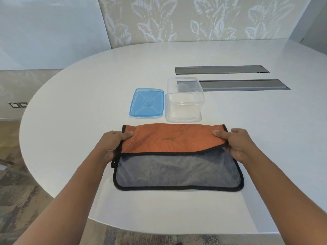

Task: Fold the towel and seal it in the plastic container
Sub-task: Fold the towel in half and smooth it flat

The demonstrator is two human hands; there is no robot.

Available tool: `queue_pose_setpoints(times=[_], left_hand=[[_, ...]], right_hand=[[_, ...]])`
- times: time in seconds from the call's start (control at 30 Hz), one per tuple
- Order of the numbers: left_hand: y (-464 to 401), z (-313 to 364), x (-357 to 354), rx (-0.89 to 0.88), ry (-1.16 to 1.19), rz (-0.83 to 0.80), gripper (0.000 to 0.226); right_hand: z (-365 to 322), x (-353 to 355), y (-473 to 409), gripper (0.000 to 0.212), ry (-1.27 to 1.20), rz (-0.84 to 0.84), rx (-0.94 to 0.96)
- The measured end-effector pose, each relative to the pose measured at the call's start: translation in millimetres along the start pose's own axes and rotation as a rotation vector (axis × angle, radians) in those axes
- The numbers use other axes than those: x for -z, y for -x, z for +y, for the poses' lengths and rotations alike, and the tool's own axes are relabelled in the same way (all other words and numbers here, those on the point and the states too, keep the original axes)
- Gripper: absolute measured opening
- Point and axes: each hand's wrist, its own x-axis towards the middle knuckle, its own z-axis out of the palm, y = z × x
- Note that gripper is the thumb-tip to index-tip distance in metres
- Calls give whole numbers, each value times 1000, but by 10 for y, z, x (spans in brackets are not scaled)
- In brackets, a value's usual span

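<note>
Fingers (pixel 126 134) of both hands pinch the half-folded, orange-over-grey, black-edged towel (pixel 177 167).

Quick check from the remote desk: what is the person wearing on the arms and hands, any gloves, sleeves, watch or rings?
Nothing is worn that the head view shows. The left hand and right hand are bare, with no gloves, and no rings are visible. Both forearms are uncovered down to the frame edge: no sleeves, watch, bands, cables or markings.

Towel (pixel 177 156) orange over grey (black trim); lid (pixel 146 103) blue; container (pixel 184 101) clear; table (pixel 88 82) white.
</note>
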Motion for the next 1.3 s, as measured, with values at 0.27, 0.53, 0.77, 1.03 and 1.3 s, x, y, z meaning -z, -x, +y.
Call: queue_pose_setpoints(times=[0.27,0.53,0.77,1.03,1.3], left_hand=[[-42,126,133,-29,244,-194,34],[-92,-141,189,6,129,-215,65],[-19,-115,182,-144,171,-326,75],[-120,-62,49,-202,146,-224,64],[-206,56,100,-197,143,-189,62]], right_hand=[[-107,107,65,16,-222,-253,-73],[73,242,118,32,120,-322,-159],[-14,224,93,41,108,-341,-133],[-30,92,80,36,37,-316,-37],[-42,30,71,33,-58,-287,8]])
